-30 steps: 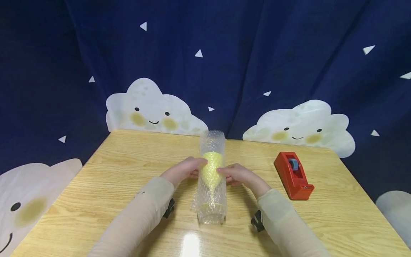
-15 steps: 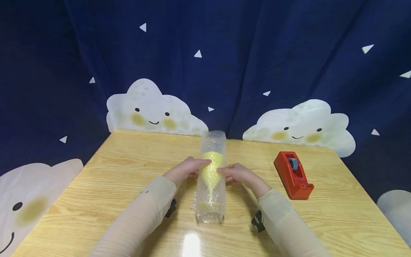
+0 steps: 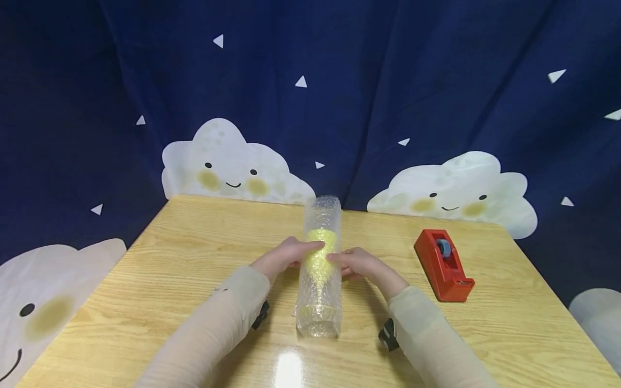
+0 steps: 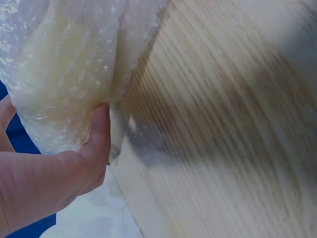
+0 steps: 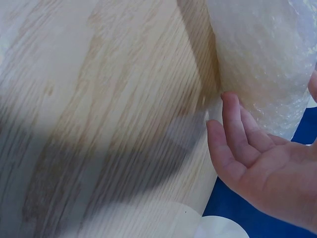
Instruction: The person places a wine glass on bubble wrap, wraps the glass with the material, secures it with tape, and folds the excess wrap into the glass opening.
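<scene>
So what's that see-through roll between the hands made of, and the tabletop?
The roll looks like clear plastic bubble wrap: small shiny blisters cover it, with something yellow showing through. The tabletop looks like light wood or wood-grain laminate, glossy, since a lamp glare reflects near its front edge.

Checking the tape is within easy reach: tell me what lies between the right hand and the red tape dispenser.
Only bare wooden table lies between the right hand and the tape dispenser, as the head view shows.

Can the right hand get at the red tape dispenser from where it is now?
Probably yes. The tape dispenser sits on the table to the right of the right hand, with only bare wood between them. That hand would first have to let go of the bubble-wrap roll.
</scene>
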Demonstrator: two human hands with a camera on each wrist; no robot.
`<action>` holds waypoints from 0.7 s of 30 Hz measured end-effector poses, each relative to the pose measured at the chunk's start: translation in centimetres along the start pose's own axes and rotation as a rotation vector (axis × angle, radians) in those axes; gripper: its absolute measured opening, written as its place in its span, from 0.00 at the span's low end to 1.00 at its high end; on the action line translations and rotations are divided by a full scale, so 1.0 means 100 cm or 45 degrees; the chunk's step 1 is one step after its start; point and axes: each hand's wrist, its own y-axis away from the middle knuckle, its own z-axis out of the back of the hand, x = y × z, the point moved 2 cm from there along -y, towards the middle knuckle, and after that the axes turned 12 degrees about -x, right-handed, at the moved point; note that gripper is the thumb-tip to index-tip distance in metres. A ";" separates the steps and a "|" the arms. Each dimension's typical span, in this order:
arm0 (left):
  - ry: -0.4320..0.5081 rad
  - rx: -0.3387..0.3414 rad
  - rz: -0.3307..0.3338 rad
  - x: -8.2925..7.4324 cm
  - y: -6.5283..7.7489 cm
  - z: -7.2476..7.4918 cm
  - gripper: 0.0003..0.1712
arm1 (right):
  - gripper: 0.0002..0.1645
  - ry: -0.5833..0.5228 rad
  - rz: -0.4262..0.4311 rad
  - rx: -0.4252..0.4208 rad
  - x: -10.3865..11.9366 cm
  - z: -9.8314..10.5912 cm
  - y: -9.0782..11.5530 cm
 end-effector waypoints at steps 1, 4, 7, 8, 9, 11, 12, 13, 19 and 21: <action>-0.013 0.000 -0.005 0.000 0.000 0.000 0.50 | 0.36 -0.004 -0.007 -0.001 0.000 0.000 0.000; 0.024 0.005 0.002 0.002 -0.002 0.000 0.51 | 0.36 -0.006 -0.013 0.000 0.001 -0.001 0.001; 0.097 0.018 0.013 0.003 -0.005 0.001 0.52 | 0.35 -0.032 -0.028 -0.003 0.003 -0.001 0.002; 0.118 0.021 0.023 0.004 -0.006 0.001 0.52 | 0.35 -0.037 -0.025 0.001 0.003 -0.001 0.002; 0.137 0.028 0.032 0.004 -0.007 0.002 0.52 | 0.35 -0.042 -0.022 0.005 0.003 -0.001 0.002; 0.150 0.035 0.041 0.006 -0.009 0.003 0.51 | 0.36 -0.067 -0.016 0.017 0.002 -0.001 0.001; 0.152 0.037 0.048 0.007 -0.010 0.004 0.49 | 0.35 -0.078 -0.009 0.029 0.001 -0.002 0.001; 0.143 0.036 0.053 0.007 -0.012 0.004 0.46 | 0.35 -0.089 -0.008 0.037 0.000 -0.002 0.000; 0.082 0.072 0.032 0.004 -0.013 0.007 0.32 | 0.34 -0.087 0.011 0.050 -0.002 -0.006 -0.002; 0.043 0.064 0.010 0.001 -0.011 0.009 0.34 | 0.33 -0.072 0.024 0.040 -0.001 -0.006 -0.002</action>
